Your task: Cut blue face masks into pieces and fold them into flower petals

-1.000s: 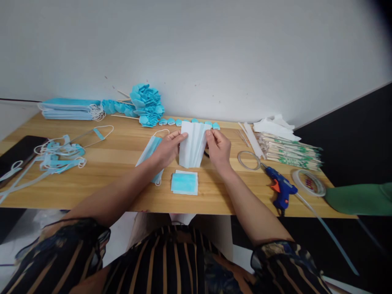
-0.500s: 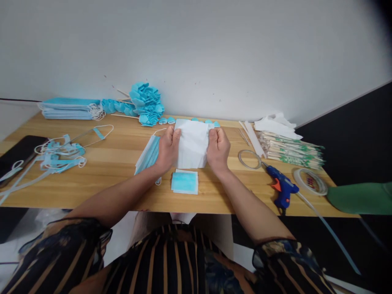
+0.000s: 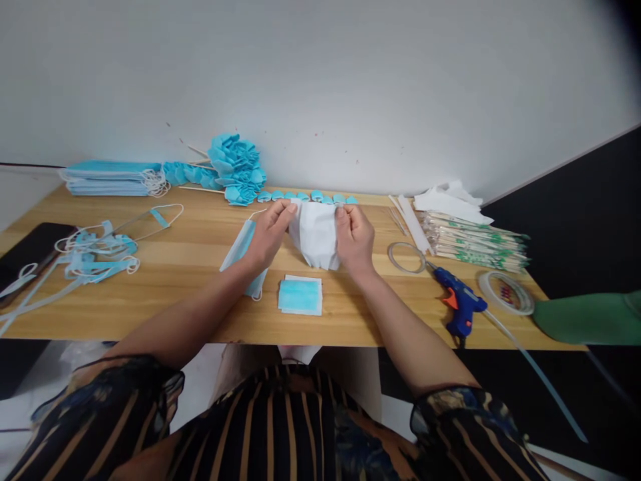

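Between my two hands hangs a white mask sheet (image 3: 318,232), its lower part curving loosely above the table. My left hand (image 3: 271,235) pinches the sheet's upper left corner between thumb and fingers. On the opposite side, my right hand (image 3: 355,240) grips the upper right edge. Below the sheet lie small cut mask pieces (image 3: 300,295), one blue on white. A blue face mask (image 3: 245,242) with ear loops rests partly under my left wrist. Small blue folded petals (image 3: 316,196) line the table's back edge.
At the back left are stacked masks (image 3: 113,179) and blue fabric flowers (image 3: 238,167). Cut ear-loop strips (image 3: 100,250) lie beside a black phone (image 3: 37,250). On the right are a blue glue gun (image 3: 461,300), a tape roll (image 3: 505,292), a wire coil (image 3: 406,257) and wrapped sticks (image 3: 475,240).
The white sheet was stretched flat between my hands; now its lower edge bows and folds. My left hand's fingers have shifted to a pinch near the top corner.
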{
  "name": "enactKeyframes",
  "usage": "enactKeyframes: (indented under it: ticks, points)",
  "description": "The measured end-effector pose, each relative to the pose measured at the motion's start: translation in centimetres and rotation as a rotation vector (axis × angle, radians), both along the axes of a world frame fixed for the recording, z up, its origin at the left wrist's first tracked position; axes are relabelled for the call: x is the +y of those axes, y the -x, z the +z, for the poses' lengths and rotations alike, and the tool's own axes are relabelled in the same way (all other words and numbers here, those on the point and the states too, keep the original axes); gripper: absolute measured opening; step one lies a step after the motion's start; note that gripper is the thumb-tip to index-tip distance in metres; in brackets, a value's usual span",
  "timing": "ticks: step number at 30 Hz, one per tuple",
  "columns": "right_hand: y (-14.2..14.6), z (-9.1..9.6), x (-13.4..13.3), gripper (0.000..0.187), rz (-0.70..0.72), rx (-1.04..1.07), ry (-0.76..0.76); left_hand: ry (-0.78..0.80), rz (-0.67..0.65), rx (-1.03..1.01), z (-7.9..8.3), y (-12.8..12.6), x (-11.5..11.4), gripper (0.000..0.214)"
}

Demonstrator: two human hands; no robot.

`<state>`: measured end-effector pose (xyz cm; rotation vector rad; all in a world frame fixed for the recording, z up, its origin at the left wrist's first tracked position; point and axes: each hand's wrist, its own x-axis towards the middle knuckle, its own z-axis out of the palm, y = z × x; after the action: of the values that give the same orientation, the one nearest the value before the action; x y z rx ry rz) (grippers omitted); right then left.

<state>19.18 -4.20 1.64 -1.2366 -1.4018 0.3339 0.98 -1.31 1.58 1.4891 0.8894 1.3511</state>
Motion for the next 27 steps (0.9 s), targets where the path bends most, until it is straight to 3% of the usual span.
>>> enactKeyframes:
  ticks: [6, 12, 18, 27]
  points:
    - [0.4, -0.2, -0.6, 0.036, 0.109, -0.133, 0.015, -0.126, 0.045, 0.145, 1.4, 0.6, 0.0, 0.033]
    - [0.5, -0.2, -0.7, 0.031, 0.134, -0.160, 0.001, -0.292, -0.004, 0.312, 1.7, 0.5, -0.5, 0.024]
    - [0.5, 0.0, -0.9, 0.031, 0.201, -0.139, -0.009, -0.285, -0.062, 0.296, 1.7, 0.1, -1.0, 0.028]
    - [0.6, 0.5, -0.9, 0.036, 0.118, -0.132, -0.010, -0.271, -0.065, 0.295, 1.8, 0.1, -1.2, 0.026]
